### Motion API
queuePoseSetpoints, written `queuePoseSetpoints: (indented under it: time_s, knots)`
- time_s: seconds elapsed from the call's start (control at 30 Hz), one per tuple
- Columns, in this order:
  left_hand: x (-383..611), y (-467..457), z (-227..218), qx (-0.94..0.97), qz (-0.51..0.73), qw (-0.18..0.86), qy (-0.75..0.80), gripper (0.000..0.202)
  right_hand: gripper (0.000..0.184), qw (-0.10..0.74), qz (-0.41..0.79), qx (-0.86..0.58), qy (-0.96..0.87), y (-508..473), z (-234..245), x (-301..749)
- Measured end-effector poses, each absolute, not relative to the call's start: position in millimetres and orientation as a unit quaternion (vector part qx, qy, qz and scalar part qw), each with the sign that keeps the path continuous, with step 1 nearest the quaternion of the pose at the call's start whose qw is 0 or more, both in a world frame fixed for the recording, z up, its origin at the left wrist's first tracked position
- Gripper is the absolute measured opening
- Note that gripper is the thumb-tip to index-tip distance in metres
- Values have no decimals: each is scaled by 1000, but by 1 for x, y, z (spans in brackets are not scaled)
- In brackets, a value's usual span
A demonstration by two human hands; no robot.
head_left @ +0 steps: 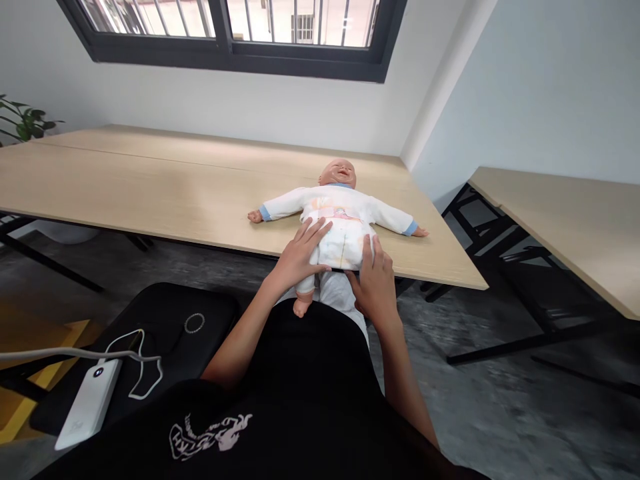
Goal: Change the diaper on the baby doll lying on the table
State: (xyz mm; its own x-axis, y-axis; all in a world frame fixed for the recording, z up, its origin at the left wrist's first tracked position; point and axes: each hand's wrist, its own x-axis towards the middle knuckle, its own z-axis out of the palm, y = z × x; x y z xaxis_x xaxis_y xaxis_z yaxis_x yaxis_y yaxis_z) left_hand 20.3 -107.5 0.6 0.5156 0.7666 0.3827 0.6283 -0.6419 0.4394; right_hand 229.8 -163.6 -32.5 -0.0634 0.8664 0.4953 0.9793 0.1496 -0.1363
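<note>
Left hand (300,255), right hand (375,288) around diaper (343,243)

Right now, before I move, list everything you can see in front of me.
baby doll: one, white outfit with blue cuffs, on its back on the table
diaper: one, white, on the doll
table: one, pale wood, under the doll
second table: one, pale wood, far right
window: one, black frame, far wall
plant: one, green, far left
power bank: one, white, lower left
black cushion: one, black, lower left
black shirt: one, black, on the person
left hand: one, on the diaper
right hand: one, on the diaper
</note>
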Motion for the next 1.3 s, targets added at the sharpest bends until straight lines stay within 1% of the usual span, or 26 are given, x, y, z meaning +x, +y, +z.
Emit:
queuePoseSetpoints:
  time_s: [0.13, 0.23, 0.37, 0.47, 0.57, 0.63, 0.67, 0.73, 0.77, 0.8, 0.87, 0.97, 1.07, 1.17, 1.3]
  knots:
    - [20, -108, -3, 858, 292, 132, 401, 98, 77, 260, -100, -633, -723, -164, -32, 231]
    - [18, -108, -11, 830, 342, 157, 411, 97, 78, 293, -64, -600, -741, -165, -29, 235]
    - [6, -107, -14, 802, 398, 204, 396, 84, 71, 361, 9, -557, -748, -171, -20, 240]
    - [-8, -105, -5, 801, 406, 230, 374, 75, 70, 413, 101, -521, -740, -171, -14, 245]
    - [-21, -100, 7, 768, 420, 316, 366, 74, 70, 473, 207, -528, -674, -160, -9, 251]
    - [-25, -96, 13, 719, 446, 383, 372, 72, 66, 530, 241, -548, -601, -149, -5, 256]
    - [-25, -94, 14, 690, 469, 394, 384, 65, 61, 557, 240, -554, -570, -144, -2, 258]
    - [-23, -92, 16, 651, 523, 352, 423, 41, 48, 591, 199, -564, -541, -137, 5, 258]
    - [-20, -92, 15, 648, 538, 312, 439, 30, 43, 591, 166, -569, -547, -137, 8, 257]
    - [-17, -93, 15, 655, 542, 274, 449, 24, 41, 577, 132, -576, -563, -138, 11, 255]
    - [-9, -98, 12, 686, 525, 224, 451, 20, 40, 526, 73, -587, -612, -143, 13, 249]
    - [1, -110, 8, 710, 495, 193, 463, 15, 35, 457, 24, -600, -656, -153, 10, 238]
    - [5, -117, 3, 710, 481, 184, 480, 13, 28, 440, -3, -606, -663, -157, 7, 230]
    - [6, -118, 0, 701, 488, 202, 479, 11, 23, 442, -4, -589, -677, -157, 7, 226]
    - [6, -111, -2, 677, 520, 241, 462, 14, 23, 453, 3, -586, -672, -150, 6, 220]
